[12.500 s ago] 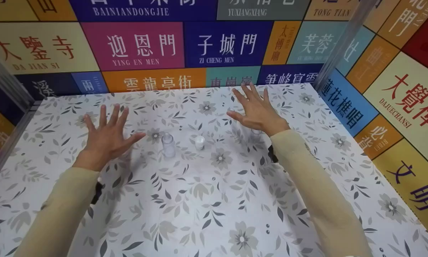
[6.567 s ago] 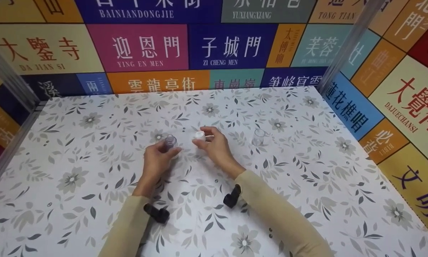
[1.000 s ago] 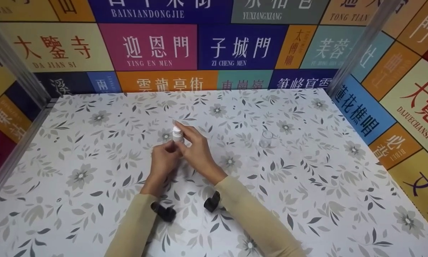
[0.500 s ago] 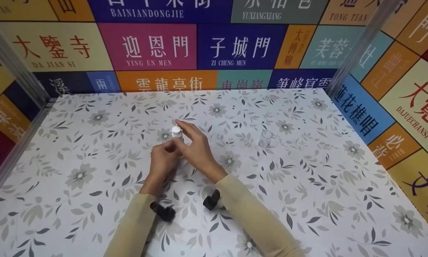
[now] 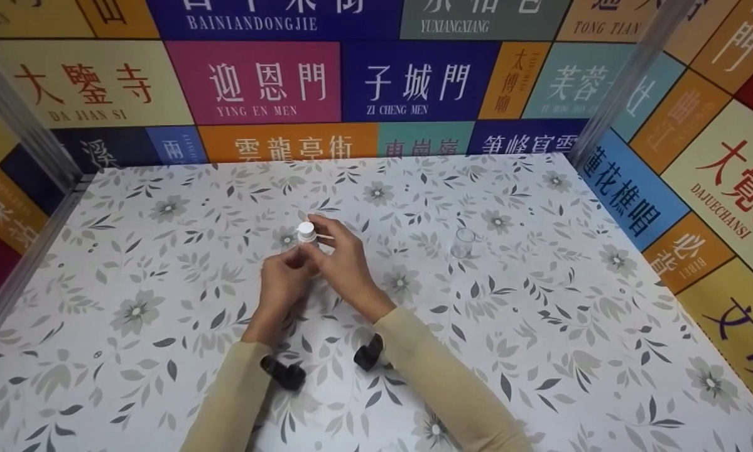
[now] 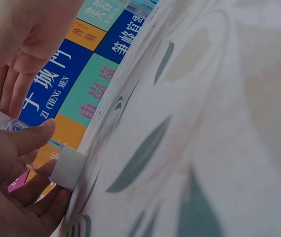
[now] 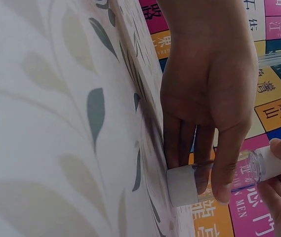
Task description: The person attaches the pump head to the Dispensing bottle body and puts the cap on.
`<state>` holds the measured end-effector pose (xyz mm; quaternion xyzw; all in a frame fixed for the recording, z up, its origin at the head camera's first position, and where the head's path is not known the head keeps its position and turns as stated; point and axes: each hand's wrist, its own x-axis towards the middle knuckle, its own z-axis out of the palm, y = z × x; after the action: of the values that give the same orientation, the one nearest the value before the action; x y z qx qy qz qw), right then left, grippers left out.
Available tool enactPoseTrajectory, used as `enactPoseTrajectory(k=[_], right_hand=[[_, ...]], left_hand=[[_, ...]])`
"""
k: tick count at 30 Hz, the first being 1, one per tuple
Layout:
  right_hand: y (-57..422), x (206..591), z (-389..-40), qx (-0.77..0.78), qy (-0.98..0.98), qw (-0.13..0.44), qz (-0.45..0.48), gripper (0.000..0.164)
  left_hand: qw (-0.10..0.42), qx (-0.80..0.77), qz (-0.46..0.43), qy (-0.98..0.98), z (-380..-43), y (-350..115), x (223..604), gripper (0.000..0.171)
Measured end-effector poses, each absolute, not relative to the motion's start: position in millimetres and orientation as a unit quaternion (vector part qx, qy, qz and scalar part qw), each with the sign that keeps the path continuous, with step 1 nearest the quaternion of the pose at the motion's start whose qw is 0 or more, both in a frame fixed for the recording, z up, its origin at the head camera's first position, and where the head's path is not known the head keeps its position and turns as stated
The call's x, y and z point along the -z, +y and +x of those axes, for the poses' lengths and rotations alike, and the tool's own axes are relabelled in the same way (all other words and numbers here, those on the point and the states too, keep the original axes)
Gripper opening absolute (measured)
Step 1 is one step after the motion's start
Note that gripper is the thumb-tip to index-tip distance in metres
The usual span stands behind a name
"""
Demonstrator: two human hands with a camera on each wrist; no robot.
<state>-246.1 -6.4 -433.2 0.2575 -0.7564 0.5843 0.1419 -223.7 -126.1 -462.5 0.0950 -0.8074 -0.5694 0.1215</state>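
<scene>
My left hand [image 5: 281, 282] grips the body of a small clear bottle [image 7: 241, 170] between thumb and fingers, left of the table's middle. The bottle stands upright, its white base [image 6: 69, 168] close over the tabletop. On its neck sits a white cap [image 5: 307, 231], which my right hand [image 5: 350, 267] pinches between thumb and fingers. In the right wrist view, the cap end [image 7: 272, 162] lies between those fingers at the right edge. My left hand hides much of the bottle in the head view. A clear, cup-like cover [image 5: 462, 243] stands apart to the right.
A white cloth with grey flowers and leaves covers the table [image 5: 539, 351]. Panels with large characters [image 5: 250, 81] form the wall behind and at both sides. Upright metal posts [image 5: 615, 94] stand at the back corners. Small black cameras [image 5: 285, 373] sit at both wrists.
Both hands were spread above the table. The left took the bottle and the right lifted the white cap onto its neck. Over the last second the fingers shift only slightly about the cap.
</scene>
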Motion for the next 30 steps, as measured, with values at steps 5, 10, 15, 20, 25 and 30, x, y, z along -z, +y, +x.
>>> enactPoseTrajectory(k=[5,10,15,20,25,30], right_hand=[[-3.8,432.0,-247.8,-0.592,-0.749,0.134,0.264,0.053],[-1.7,427.4,-248.8,-0.599,-0.733,0.128,0.295,0.049],[-2.5,428.7,-247.9,-0.589,-0.734,0.124,0.314,0.045],[-3.7,432.6,-248.6,-0.588,-0.736,0.139,0.306,0.041],[-3.4,433.9,-250.1,-0.591,-0.733,0.152,0.299,0.039],[-1.9,433.5,-249.1,-0.577,-0.746,0.153,0.294,0.041]], left_hand=[[0.116,0.574,0.098,-0.804,-223.6,-125.7,463.2,0.024],[0.107,0.596,0.106,-0.789,-223.0,-125.5,460.8,0.030],[0.127,0.562,0.090,-0.812,-223.2,-127.3,460.2,0.023],[0.136,0.542,0.082,-0.826,-222.5,-127.8,460.2,0.023],[0.128,0.557,0.079,-0.817,-221.0,-126.7,459.0,0.025],[0.122,0.553,0.087,-0.819,-220.7,-126.3,460.0,0.024]])
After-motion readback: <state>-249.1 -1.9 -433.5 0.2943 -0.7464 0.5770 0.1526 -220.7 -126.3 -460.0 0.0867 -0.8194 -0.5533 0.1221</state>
